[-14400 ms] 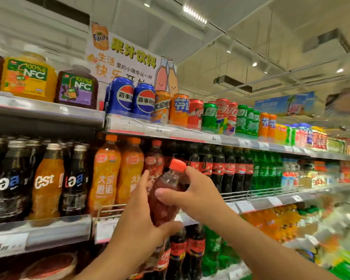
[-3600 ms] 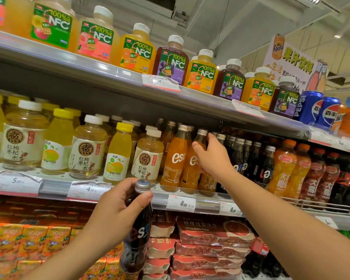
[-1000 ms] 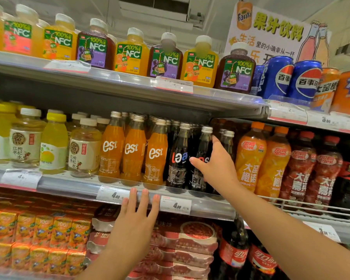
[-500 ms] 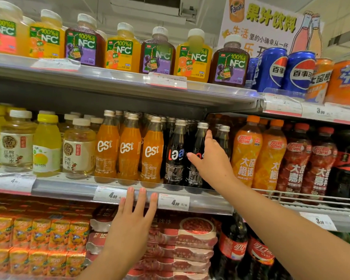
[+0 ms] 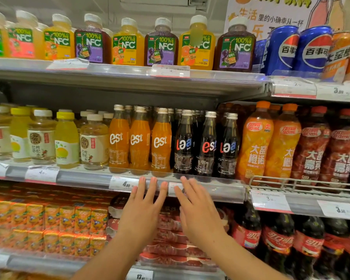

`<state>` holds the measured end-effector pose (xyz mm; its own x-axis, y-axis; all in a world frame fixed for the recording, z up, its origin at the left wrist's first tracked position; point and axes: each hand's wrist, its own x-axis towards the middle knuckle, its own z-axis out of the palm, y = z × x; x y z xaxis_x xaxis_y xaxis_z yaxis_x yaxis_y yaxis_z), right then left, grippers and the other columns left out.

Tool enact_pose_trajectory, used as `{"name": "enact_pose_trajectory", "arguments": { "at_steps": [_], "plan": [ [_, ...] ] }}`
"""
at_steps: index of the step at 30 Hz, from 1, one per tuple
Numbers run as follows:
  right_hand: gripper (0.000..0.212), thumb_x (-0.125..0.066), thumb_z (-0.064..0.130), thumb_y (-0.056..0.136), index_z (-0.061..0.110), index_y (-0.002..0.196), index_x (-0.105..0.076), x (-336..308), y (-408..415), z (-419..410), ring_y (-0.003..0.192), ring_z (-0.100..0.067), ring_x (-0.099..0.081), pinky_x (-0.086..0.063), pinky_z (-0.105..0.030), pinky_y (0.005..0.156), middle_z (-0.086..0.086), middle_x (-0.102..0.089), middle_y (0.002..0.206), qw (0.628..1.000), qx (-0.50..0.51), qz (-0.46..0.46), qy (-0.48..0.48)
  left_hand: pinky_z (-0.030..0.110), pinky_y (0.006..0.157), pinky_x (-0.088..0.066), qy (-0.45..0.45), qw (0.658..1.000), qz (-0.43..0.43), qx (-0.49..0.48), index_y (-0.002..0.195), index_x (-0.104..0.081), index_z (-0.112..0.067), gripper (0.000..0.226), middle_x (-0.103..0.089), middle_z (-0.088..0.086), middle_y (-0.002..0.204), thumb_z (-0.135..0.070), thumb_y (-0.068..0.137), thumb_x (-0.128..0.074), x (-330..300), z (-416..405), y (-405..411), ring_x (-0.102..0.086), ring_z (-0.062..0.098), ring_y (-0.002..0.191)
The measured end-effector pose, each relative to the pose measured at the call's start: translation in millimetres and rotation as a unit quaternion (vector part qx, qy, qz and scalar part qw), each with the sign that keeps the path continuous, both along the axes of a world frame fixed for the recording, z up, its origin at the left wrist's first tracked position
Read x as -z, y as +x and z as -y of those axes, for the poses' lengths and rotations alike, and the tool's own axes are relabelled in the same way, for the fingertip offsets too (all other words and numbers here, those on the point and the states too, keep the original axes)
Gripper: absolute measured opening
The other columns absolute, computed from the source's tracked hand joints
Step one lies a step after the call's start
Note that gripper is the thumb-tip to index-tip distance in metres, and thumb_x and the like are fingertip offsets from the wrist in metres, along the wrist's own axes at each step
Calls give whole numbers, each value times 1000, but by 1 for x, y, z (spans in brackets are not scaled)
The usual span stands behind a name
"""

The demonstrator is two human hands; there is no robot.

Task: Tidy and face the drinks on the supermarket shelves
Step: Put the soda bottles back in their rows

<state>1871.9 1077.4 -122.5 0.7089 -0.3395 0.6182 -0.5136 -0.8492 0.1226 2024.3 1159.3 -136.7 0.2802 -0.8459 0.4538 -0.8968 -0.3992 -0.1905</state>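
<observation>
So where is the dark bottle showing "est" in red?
Middle shelf, centre of the head view: the dark est bottle stands between two dark bottles, above the right hand.

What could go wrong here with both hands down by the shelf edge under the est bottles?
The left hand and right hand have fingers over the price strip, so a push could shift its tags. The dark est bottles stand at the shelf lip; a knock may tip them. Two of them show different lettering, possibly not fronted.
</observation>
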Motion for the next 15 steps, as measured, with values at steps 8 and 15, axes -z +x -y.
{"name": "enact_pose_trajectory", "arguments": {
  "at_steps": [8, 15],
  "plan": [
    [85, -79, 8, 64, 12, 143, -47, 14, 6, 8, 143, -32, -30, -12, -45, 121, -10, -34, 154, 999, 11, 8, 33, 46, 118, 4, 48, 999, -16, -2, 145, 26, -31, 103, 18, 5, 159, -36, 85, -57, -20, -14, -1, 21, 30, 144],
    [87, -73, 4, 64, 12, 145, -43, 21, 15, 7, 146, -33, -23, -10, -47, 117, -11, -29, 157, 998, 50, -4, 36, 45, 118, -3, -6, 996, -14, -86, 150, 14, -27, 91, 13, 9, 160, -16, 82, -45, -18, -80, 75, 16, 28, 146]
  ]
}}
